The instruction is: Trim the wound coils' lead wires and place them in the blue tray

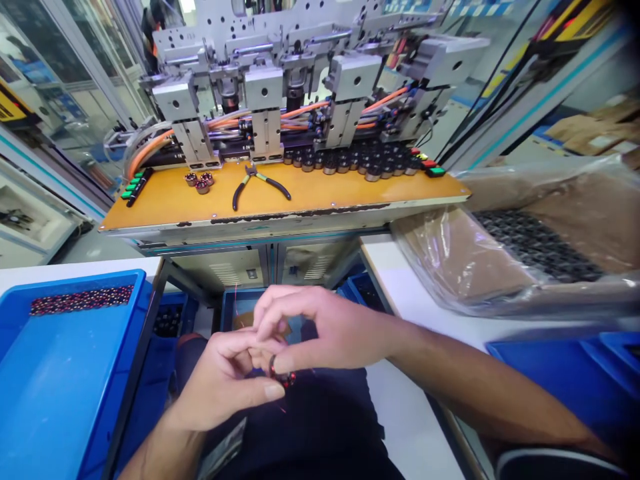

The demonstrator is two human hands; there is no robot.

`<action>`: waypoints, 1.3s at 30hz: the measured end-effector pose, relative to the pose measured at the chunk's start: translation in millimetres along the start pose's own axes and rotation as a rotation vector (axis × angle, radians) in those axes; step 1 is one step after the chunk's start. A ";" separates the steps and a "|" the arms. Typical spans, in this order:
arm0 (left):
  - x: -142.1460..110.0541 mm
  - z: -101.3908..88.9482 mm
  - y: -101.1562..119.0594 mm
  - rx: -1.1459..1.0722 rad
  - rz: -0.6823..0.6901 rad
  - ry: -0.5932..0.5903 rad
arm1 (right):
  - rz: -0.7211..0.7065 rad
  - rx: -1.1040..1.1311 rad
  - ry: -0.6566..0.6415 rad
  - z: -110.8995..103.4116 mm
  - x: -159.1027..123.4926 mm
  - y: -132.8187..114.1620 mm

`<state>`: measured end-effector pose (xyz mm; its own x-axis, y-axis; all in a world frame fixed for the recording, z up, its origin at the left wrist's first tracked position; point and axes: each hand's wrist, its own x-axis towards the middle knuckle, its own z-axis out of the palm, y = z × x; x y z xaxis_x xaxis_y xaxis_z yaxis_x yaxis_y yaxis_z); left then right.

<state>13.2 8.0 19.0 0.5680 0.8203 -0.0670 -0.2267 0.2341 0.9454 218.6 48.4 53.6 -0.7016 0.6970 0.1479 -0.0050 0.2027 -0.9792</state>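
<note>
Low in the middle of the view, over my lap, my left hand [225, 380] and my right hand [320, 327] meet. Both pinch a small dark ring-shaped coil [281, 375] wound with reddish wire. A thin wire end sticks up from it beside my fingers. My left thumb lies under the coil and my right fingers curl over it from above.
A blue tray [60, 373] at left holds a row of dark coils [83, 299]. On the orange machine shelf [320, 193] lie pliers [257, 183], three small coils [199, 181] and a row of black parts [350, 160]. A plastic-lined box [525, 240] of black parts sits at right.
</note>
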 end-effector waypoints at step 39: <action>-1.4 -2.1 -16.6 0.040 0.236 0.048 | 0.257 0.008 0.189 27.0 -29.4 -14.8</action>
<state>14.5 4.1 2.7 0.4642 0.8740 0.1434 -0.3169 0.0127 0.9484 220.1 6.4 60.0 -0.5360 0.8402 -0.0821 0.1494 -0.0013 -0.9888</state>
